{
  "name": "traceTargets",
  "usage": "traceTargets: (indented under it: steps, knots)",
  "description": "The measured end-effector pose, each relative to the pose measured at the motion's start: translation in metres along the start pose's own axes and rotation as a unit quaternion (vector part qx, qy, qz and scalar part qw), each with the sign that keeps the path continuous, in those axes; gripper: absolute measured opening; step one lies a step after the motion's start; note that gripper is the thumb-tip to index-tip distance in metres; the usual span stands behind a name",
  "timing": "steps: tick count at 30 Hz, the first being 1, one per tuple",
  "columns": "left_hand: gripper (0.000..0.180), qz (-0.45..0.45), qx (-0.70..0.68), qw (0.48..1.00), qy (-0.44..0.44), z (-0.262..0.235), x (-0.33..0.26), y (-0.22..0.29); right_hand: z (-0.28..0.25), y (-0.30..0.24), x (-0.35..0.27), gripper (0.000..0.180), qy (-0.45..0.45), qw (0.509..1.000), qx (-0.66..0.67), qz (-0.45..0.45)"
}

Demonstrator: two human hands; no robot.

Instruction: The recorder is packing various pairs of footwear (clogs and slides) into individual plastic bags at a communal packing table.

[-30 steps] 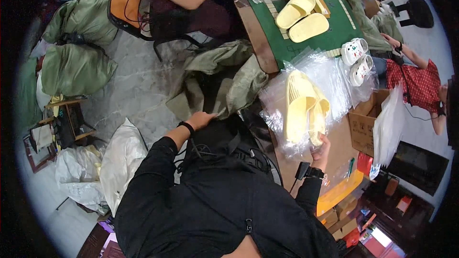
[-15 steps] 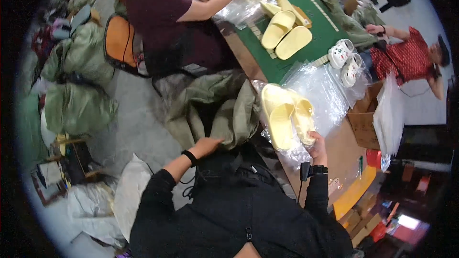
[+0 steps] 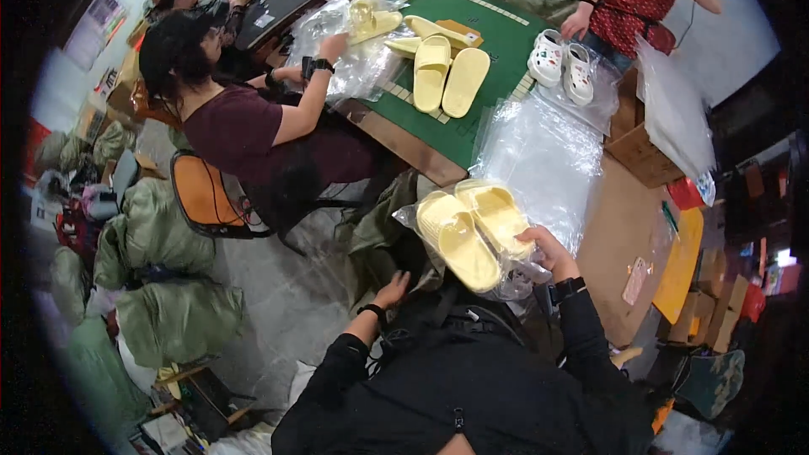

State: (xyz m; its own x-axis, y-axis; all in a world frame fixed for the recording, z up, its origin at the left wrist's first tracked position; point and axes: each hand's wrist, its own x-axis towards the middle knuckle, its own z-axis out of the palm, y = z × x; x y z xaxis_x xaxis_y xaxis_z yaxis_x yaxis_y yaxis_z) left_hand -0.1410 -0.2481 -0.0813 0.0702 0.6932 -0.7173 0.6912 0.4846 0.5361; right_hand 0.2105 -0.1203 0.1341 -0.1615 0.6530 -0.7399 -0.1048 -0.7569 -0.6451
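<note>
In my right hand (image 3: 552, 254) is a pair of pale yellow slide slippers (image 3: 462, 240) in a clear plastic bag, gripped by the end nearest me. The pair hangs over the table's near left edge, partly in front of an olive woven sack (image 3: 383, 236). The sack's dark mouth is partly hidden behind the slippers. My left hand (image 3: 392, 292) is beside the sack's near side, fingers apart, with nothing visible in it.
Flat clear plastic bags (image 3: 539, 170) are stacked on the table. More yellow slides (image 3: 465, 82) and white clogs (image 3: 563, 67) lie on the green mat (image 3: 497, 17). A co-worker in maroon (image 3: 232, 131) sits left; another in red (image 3: 632, 0) stands far right. Full sacks (image 3: 173, 320) line the left.
My right hand has brought the bagged slippers from over the table leftward, toward the sack. My left hand has come off the sack's rim. The view has also turned.
</note>
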Motion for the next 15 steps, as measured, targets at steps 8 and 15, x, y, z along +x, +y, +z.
traceTargets:
  steps: [8,15]
  knots:
    - [0.051,-0.324,-0.188,0.903,-0.211,0.024,0.019,-0.093,0.024,0.004,-0.018,0.034,0.013,1.000,-0.016,0.021]
    - [0.028,-0.142,-0.089,0.960,0.225,0.006,-0.010,-0.046,0.033,0.002,-0.013,0.035,-0.008,0.998,-0.041,0.040]
